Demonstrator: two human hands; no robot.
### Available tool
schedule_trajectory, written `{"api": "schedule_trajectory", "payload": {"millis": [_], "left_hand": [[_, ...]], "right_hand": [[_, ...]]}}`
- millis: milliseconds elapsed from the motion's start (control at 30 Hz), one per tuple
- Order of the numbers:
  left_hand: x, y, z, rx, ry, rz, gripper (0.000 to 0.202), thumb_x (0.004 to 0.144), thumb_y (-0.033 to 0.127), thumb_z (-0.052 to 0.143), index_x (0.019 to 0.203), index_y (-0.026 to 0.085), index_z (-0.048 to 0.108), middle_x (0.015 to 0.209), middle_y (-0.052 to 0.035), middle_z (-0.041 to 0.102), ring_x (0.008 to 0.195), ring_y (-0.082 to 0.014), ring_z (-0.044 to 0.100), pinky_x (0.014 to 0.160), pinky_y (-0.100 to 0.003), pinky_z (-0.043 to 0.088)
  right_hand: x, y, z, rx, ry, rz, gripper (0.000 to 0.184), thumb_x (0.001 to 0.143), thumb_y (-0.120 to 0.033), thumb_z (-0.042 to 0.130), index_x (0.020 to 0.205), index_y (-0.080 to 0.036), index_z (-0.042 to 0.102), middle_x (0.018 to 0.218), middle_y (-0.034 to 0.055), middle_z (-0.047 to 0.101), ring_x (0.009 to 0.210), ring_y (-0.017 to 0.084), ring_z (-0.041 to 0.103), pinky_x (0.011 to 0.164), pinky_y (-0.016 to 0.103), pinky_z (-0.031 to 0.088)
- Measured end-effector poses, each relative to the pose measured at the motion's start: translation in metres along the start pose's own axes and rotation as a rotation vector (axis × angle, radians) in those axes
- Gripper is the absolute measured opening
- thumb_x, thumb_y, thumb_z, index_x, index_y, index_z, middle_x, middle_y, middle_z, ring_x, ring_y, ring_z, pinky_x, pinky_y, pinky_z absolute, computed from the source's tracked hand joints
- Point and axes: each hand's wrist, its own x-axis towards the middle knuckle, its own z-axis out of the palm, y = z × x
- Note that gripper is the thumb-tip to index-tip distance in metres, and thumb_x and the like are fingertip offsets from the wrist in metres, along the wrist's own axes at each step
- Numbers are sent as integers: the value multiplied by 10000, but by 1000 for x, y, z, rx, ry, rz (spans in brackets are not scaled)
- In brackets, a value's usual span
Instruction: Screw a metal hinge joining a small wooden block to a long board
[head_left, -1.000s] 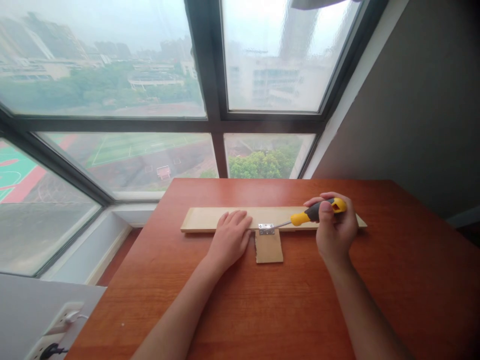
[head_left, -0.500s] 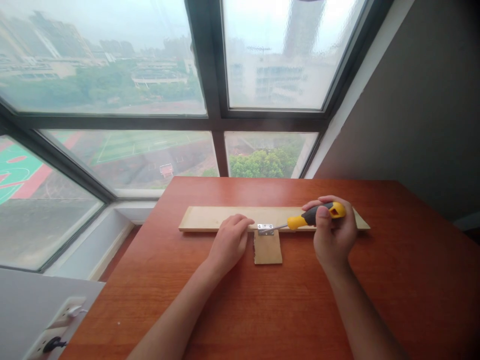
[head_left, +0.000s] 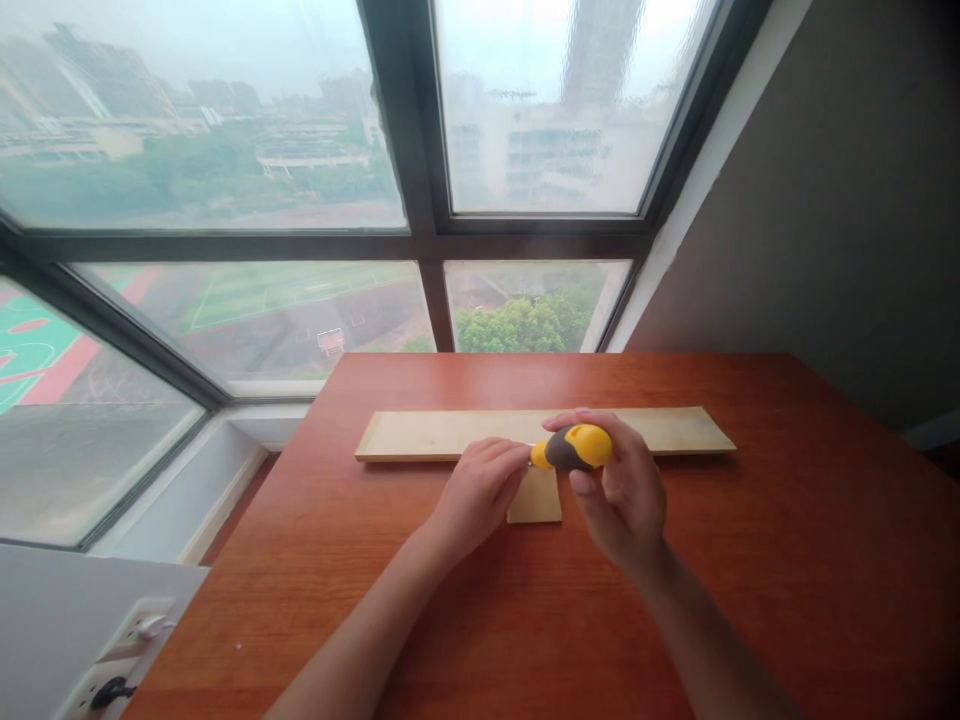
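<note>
A long pale wooden board [head_left: 442,433] lies across the red-brown table [head_left: 787,560]. A small wooden piece [head_left: 535,500] sits against its near edge. My right hand [head_left: 619,490] is closed round a yellow and black screwdriver [head_left: 572,448], held almost upright over the joint between the two pieces. The hinge there is hidden by my hands and the tool. My left hand [head_left: 480,495] rests at the joint with fingers curled and pinched close to the screwdriver's tip; what they hold is hidden.
Large windows [head_left: 300,200] run behind and to the left of the table. A grey wall [head_left: 847,200] stands at the right. A white socket strip with a black plug [head_left: 112,670] lies on a ledge at the lower left.
My right hand swung the screwdriver from lying sideways on the right to nearly upright over the joint. My left hand slid right and curled its fingers at the tip. The hinge is now covered.
</note>
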Motion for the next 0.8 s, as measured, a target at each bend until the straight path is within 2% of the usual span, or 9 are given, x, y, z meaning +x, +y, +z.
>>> {"api": "schedule_trajectory", "payload": {"millis": [100,200,367,467,633,800], "left_hand": [[2,0,2,-36,55,-22,259,1003,252,454,1058,228,705,1036,-64,742,948,-203,655,862,-346,477],[1,-3,5,-44,108,-63,234,989,295,502,1012,228,725,985,-53,757,899,-195,674,824,-326,490],[2,-3,9,-26,169,-111,185,949,305,570,926,226,736,888,-41,760,816,-184,676,767,-307,504],[4,-3,10,-7,214,-134,154,914,287,610,851,211,729,819,-41,744,776,-183,662,729,-300,502],[8,-3,10,14,240,-162,113,868,236,643,774,205,698,768,-29,704,742,-174,623,705,-288,488],[12,-4,14,1,230,-164,116,860,238,644,750,203,656,780,-21,685,762,-170,607,722,-283,478]], "right_hand": [[-1,-4,0,-11,-76,7,409,940,-222,477,1347,-255,500,1205,107,642,1111,269,609,930,512,512],[0,-7,0,-44,-89,-1,418,933,-220,480,1350,-246,512,1233,108,626,1117,267,598,936,499,502],[0,-6,4,-73,-6,-16,537,838,-168,649,1345,-271,504,1216,85,629,1029,236,620,881,436,529],[-1,-4,8,-118,40,-19,583,796,-122,701,1326,-281,515,1194,73,636,1042,232,625,884,413,535],[-2,-1,12,-166,36,-30,624,793,-102,710,1347,-285,489,1136,53,661,1029,212,642,939,410,517],[0,-3,12,-162,101,57,561,809,-164,717,1314,-282,502,1137,57,660,973,203,658,868,392,551]]}}
